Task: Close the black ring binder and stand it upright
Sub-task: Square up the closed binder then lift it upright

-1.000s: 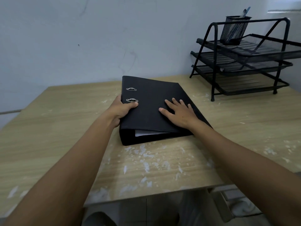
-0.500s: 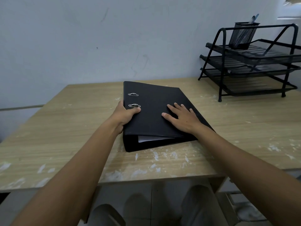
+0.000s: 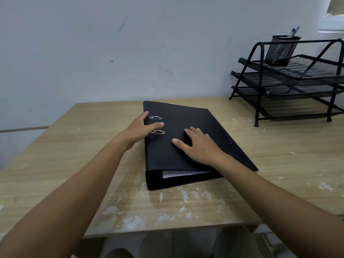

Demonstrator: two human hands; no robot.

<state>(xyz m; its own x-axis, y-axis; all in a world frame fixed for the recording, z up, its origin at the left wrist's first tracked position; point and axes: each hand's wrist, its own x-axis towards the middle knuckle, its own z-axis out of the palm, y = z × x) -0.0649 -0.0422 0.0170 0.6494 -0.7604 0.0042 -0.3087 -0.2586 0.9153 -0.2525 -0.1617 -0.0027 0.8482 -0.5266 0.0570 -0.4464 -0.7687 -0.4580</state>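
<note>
The black ring binder (image 3: pixel 186 151) lies flat and closed on the wooden table (image 3: pixel 74 164), spine to the left, with white paper showing at its near end. My left hand (image 3: pixel 139 131) clasps the spine edge: the thumb lies on the cover between the two metal ring ends, and the fingers reach round the side. My right hand (image 3: pixel 199 146) rests palm down on the middle of the cover, fingers spread and slightly bent.
A black three-tier wire tray rack (image 3: pixel 290 84) stands at the back right of the table, with a mesh pen cup (image 3: pixel 281 51) on its top tier. A grey wall runs close behind the table. White paint flecks mark the near tabletop.
My left hand has slid farther along the spine, its thumb now between the two ring ends. The right hand stays on the cover, fingers a little more bent. The binder has not moved.
</note>
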